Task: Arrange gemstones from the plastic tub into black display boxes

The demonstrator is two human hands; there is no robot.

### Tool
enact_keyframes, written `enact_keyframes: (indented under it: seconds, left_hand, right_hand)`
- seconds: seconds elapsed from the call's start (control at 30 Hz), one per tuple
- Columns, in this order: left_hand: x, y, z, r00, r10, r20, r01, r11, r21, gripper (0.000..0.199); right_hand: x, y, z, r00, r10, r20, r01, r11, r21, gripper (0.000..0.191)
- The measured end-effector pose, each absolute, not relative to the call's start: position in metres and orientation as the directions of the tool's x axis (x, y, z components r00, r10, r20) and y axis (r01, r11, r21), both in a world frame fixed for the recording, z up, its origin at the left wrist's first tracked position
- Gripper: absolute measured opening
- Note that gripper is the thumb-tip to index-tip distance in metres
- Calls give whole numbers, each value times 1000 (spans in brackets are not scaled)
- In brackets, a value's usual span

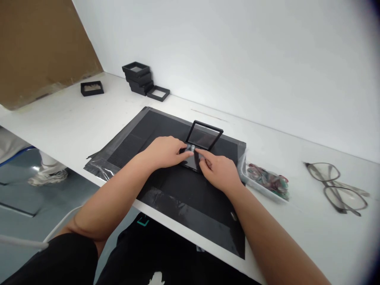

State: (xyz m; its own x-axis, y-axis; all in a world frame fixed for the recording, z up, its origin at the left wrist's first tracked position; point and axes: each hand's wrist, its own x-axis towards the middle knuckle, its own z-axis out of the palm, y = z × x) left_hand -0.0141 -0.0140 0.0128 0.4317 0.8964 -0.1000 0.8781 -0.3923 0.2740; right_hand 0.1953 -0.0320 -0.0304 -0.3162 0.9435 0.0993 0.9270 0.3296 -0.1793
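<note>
A black floating display frame stands hinged open, its clear-film upper half tilted up and its lower half flat on a black mat. Near the hinge lies a small pale, shiny piece, too small to name. My left hand rests over the frame's left side, thumb and forefinger stretched apart at the piece. From the right, my right hand reaches in with its forefinger extended to the piece and the other fingers curled. Both hands partly cover the lower half.
A clear plastic tray of small red and green packets sits right of the mat. Eyeglasses lie farther right. Several stacked black frames, a loose frame and a filled one stand at the back left. A person's shoe shows below.
</note>
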Motion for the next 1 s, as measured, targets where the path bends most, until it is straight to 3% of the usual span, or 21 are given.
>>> enact_keyframes:
  seconds: [0.33,0.53,0.67,0.77,0.87,1.0]
  left_hand:
    - [-15,-15,20,443,890,-105,859,-388,335,61]
    - [-14,-17,24,442,889,-121,855,-376,358,61]
    - [-13,-17,23,410,912,-2,874,-392,286,57]
    - [-13,-19,21,470,877,103,826,-478,300,47]
    - [-6,-28,17,600,753,270,707,-657,261,39]
    - [22,-56,12,849,371,377,354,-928,116,39]
  right_hand:
    - [195,-33,-26,-377,921,97,901,389,-193,45]
    - [200,-35,-28,-396,889,228,875,441,-199,43]
    - [197,-37,-17,-366,856,366,855,465,-230,38]
    - [199,-41,0,-382,872,305,854,459,-244,34]
    - [224,-51,12,-367,898,242,848,430,-310,33]
    - [303,-72,16,-130,938,321,906,244,-346,41]
